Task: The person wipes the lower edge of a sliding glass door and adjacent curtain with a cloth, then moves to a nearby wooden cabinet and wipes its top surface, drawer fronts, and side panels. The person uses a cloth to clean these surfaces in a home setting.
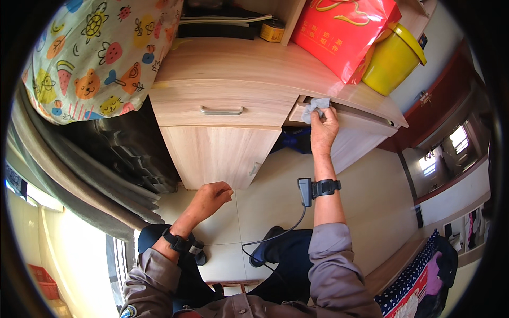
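My right hand [325, 129] pinches a crumpled grey-white cloth [316, 108] against the front of a partly pulled-out wooden drawer or tray [297, 112] beneath the right part of the desktop. My left hand [212, 200] hovers over the floor in front of the cabinet door [214, 153], its fingers curled and nothing seen in them. Above that door is a closed drawer front with a metal handle [221, 111]. Both wrists wear black straps; a cable runs from the device on the right one.
On the desktop [238, 63] stand a red paper bag [338, 35] and a yellow-green bin [391, 59]. A patterned cloth cover [95, 59] hangs at the left, above grey curtains [79, 159]. A small yellow box [272, 31] sits on the shelf. Folded textiles [421, 274] lie lower right.
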